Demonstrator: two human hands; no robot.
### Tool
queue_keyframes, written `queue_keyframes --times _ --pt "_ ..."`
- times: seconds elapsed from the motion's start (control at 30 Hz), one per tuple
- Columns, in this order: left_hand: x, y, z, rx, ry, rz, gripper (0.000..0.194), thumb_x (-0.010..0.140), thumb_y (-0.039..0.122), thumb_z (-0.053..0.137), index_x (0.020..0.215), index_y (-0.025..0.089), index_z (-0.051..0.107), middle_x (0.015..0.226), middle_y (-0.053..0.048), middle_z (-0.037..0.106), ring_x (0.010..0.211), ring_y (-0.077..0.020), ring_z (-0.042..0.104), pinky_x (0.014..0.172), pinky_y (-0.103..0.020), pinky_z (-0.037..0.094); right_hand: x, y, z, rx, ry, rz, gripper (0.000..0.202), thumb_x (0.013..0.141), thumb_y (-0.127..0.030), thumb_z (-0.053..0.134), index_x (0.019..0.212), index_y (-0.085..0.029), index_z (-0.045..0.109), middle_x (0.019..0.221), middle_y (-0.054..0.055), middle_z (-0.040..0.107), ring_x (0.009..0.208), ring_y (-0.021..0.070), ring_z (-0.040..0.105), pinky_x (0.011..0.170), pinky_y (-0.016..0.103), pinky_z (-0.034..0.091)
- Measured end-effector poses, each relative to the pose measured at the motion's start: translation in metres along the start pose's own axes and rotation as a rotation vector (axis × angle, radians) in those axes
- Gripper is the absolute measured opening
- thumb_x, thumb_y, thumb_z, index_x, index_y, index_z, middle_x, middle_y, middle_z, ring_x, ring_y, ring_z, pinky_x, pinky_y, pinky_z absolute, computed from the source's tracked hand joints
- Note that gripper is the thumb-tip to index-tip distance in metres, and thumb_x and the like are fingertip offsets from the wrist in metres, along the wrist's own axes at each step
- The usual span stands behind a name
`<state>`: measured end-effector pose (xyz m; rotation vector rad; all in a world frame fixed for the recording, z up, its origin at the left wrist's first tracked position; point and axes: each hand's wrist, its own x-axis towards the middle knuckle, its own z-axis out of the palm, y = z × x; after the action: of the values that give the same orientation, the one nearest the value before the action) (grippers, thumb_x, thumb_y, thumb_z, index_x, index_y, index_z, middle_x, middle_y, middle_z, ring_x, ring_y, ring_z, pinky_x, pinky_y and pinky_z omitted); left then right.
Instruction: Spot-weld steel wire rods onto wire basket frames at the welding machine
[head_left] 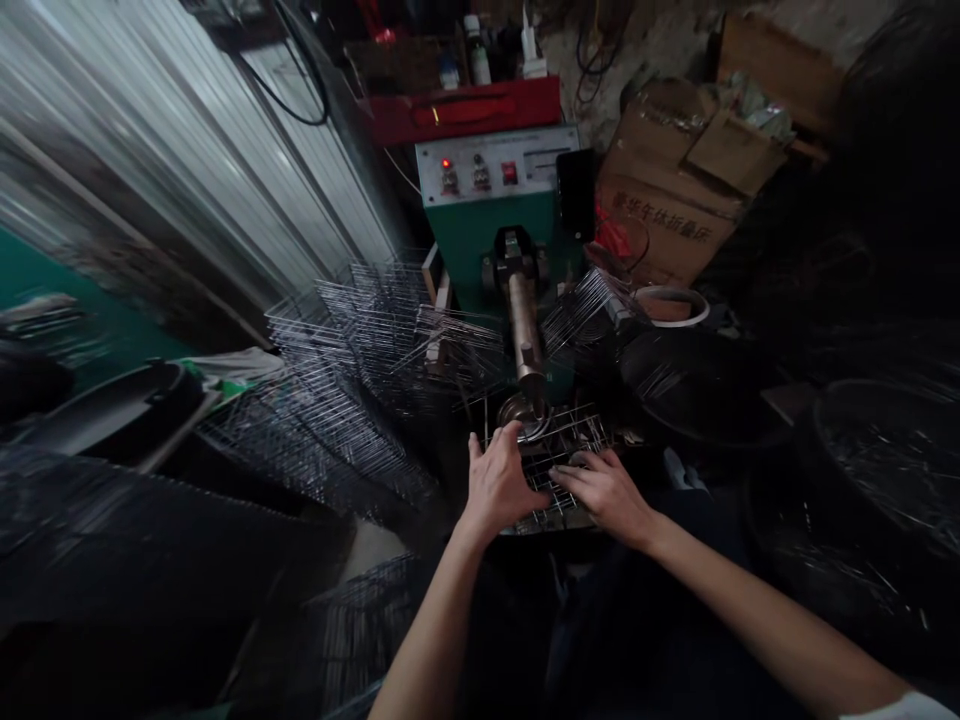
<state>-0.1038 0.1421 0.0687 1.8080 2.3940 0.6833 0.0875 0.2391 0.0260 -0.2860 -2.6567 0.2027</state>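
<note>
Lighting: dim, workshop interior | Left wall: corrugated metal sheeting [225, 150] | Rear: green machine cabinet [480, 240] with grey control panel [495, 165], red shelf [465, 110] above carrying bottles | Right rear: stacked cardboard boxes [675, 190] against rough wall

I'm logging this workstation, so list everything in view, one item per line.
wire grid panel: one, silver, under the machine's arm, beneath both hands
machine: one, green body with grey control panel, centre back
metal arm: one, brownish, reaching from the machine down to the panel
stacked wire grids: many, silver, left of the machine; more at its right
red box: one, on top of the machine, bottles above it
cardboard boxes: several, brown, right back
white bowl: one, below the boxes
corrugated sheet: one, grey, left wall
left hand: on the panel's left edge
right hand: flat on the panel's right side
</note>
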Motion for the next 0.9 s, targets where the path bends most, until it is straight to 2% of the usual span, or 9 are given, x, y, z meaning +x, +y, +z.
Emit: queue_keyframes --times 0.23,0.33,0.43,0.7,0.9 --pt "0.012 -0.003 0.003 -0.023 -0.003 -0.003 0.098 0.054 0.04 0.082 0.136 0.022 0.032 0.13 -0.012 0.063 0.124 -0.0358 0.057 0.12 -0.066 0.011 0.011 0.011 0.002 0.104 0.011 0.091 0.036 0.095 -0.013 0.056 0.127 -0.023 0.067 0.12 0.008 0.073 0.112 0.0267 0.058 0.088 0.041 0.037" --pt "0.015 -0.006 0.0 -0.003 -0.006 0.044 0.083 0.056 0.039 0.082 0.129 0.025 0.044 0.135 -0.012 0.06 0.128 -0.036 0.054 0.121 -0.067 0.01 0.016 0.012 -0.001 0.101 0.01 0.077 0.033 0.096 -0.012 0.056 0.124 -0.023 0.069 0.119 0.008 0.074 0.109 0.0259 0.059 0.087 0.04 0.037" --pt "0.016 -0.009 0.0 0.047 -0.041 0.098 0.07 0.057 0.043 0.083 0.12 0.027 0.056 0.148 -0.011 0.051 0.135 -0.0393 0.047 0.12 -0.07 0.008 0.018 0.012 -0.004 0.088 -0.007 0.056 0.031 0.095 -0.012 0.057 0.122 -0.022 0.069 0.119 0.007 0.074 0.108 0.0255 0.059 0.087 0.04 0.037" --pt "0.014 -0.015 0.007 0.065 -0.045 0.085 0.076 0.057 0.045 0.084 0.127 0.028 0.059 0.154 -0.011 0.046 0.139 -0.042 0.043 0.12 -0.071 0.006 0.017 0.011 -0.005 0.061 -0.039 0.069 0.033 0.096 -0.013 0.057 0.126 -0.023 0.067 0.122 0.008 0.073 0.113 0.0265 0.057 0.09 0.042 0.038" --pt "0.026 -0.019 0.003 0.06 -0.048 0.082 0.075 0.057 0.045 0.083 0.127 0.029 0.059 0.151 -0.01 0.048 0.138 -0.0407 0.044 0.119 -0.072 0.008 0.028 0.018 -0.008 0.035 -0.036 0.059 0.032 0.098 -0.015 0.055 0.126 -0.023 0.067 0.122 0.007 0.073 0.11 0.0265 0.057 0.088 0.04 0.039"
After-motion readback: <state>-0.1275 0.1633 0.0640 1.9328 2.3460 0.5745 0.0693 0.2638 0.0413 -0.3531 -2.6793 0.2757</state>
